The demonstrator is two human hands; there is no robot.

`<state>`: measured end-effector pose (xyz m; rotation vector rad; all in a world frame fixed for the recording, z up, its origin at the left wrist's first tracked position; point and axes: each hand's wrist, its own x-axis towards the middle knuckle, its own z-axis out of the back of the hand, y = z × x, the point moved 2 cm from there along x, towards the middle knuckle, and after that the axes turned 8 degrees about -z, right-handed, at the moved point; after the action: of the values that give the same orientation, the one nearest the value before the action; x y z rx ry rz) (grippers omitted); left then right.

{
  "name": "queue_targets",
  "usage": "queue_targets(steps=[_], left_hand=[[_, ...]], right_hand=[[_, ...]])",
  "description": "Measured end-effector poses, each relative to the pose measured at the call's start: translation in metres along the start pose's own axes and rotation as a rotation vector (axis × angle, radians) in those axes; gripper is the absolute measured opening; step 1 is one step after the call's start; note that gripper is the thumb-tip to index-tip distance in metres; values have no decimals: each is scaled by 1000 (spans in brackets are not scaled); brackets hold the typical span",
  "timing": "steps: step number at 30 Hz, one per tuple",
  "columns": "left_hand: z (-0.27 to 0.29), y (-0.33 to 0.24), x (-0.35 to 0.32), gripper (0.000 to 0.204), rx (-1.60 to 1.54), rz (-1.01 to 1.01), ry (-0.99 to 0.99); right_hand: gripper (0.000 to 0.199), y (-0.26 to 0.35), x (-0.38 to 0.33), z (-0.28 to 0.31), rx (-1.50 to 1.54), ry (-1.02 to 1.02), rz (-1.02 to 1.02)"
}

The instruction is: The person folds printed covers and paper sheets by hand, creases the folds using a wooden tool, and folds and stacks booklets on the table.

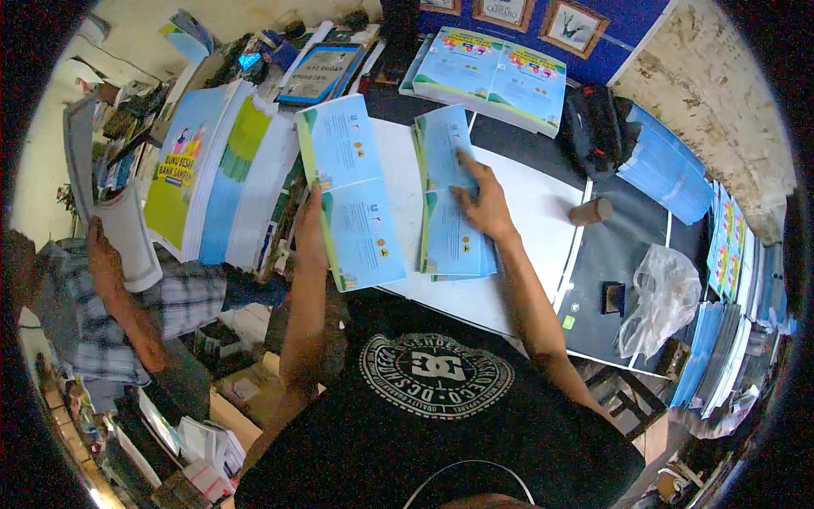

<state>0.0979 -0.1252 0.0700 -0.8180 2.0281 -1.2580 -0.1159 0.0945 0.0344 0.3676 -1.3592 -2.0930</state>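
Note:
My left hand [310, 233] is closed on the left edge of a light blue printed cover sheet [360, 229] with a green border, tilted a little above the white work surface [530, 220]. Whether it is one sheet or several, I cannot tell. To its right lies a small pile of matching blue printed sheets [443, 225], its lower edges slightly fanned. My right hand [483, 197] rests on this pile's right side, thumb and forefinger spread apart over the top sheet. The undersides of both are hidden.
A thick stack of printed covers [483, 72] stands at the back. Tall paper stacks [199, 170] lean at left, beside a person's hand [103, 254] holding grey-white sheets. Rightward are a brown cylinder [591, 211], a small dark box [613, 298], a clear plastic bag [661, 297] and blue stacks [666, 170].

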Motion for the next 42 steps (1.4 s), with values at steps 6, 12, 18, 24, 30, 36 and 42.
queue_targets(steps=[6,12,18,24,30,36,42], left_hand=[[-27,44,-1,57,203,105,-13],[-78,78,-15,57,-58,253,140],[-77,79,-8,55,-128,239,163],[-70,40,-12,51,111,151,129],[-28,-4,-9,49,124,100,-64],[-37,29,-6,49,-172,111,42],[-76,62,-16,50,-41,222,58]], right_hand=[[50,9,-1,-7,178,105,-294],[68,3,-1,-4,147,193,-318],[66,16,-3,-3,355,218,-407],[55,-3,3,-4,339,228,-247],[47,-17,-1,0,-392,-98,-142],[46,9,-9,-10,-649,-82,22],[61,1,-5,-12,-136,-3,-149]])
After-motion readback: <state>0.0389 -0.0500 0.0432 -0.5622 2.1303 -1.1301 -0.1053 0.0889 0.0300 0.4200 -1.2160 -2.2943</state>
